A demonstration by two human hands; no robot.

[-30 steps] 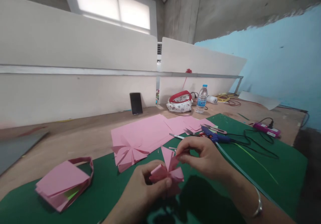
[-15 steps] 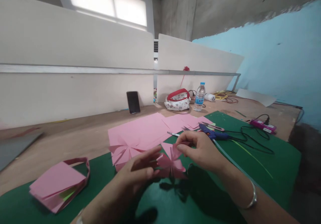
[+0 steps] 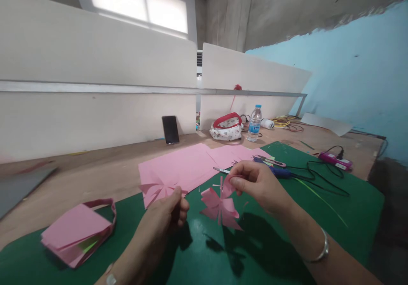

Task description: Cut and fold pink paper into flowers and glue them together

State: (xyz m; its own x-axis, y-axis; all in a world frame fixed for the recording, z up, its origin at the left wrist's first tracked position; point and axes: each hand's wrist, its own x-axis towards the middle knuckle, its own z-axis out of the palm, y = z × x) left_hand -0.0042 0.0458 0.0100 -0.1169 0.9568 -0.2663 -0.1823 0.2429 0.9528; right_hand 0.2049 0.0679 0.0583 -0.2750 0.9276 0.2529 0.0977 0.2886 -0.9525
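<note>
A pink paper flower (image 3: 219, 206) with curled petals hangs over the green mat, pinched by one petal between the thumb and fingers of my right hand (image 3: 256, 185). My left hand (image 3: 168, 212) is apart from it, on its left, with curled fingers and the thumb on top; whether anything is inside is hidden. Just behind the left hand lies another pink cut-paper flower (image 3: 157, 189), partly covered by it. Beyond are pink paper sheets (image 3: 188, 161). Past the right hand a blue glue gun (image 3: 280, 172) is partly hidden, and a pink-handled cutter (image 3: 272, 161) lies near it.
A folded pink paper piece with a strip loop (image 3: 76, 229) rests on the green mat (image 3: 344, 221) at left. Farther back stand a phone (image 3: 171, 129), a white-and-red pouch (image 3: 226, 127) and a water bottle (image 3: 254, 124). A black cord runs to a magenta power strip (image 3: 335, 161).
My left hand has come away from the flower and moved left, its fingers curling in. My right hand still holds the flower, which now hangs in fuller view.
</note>
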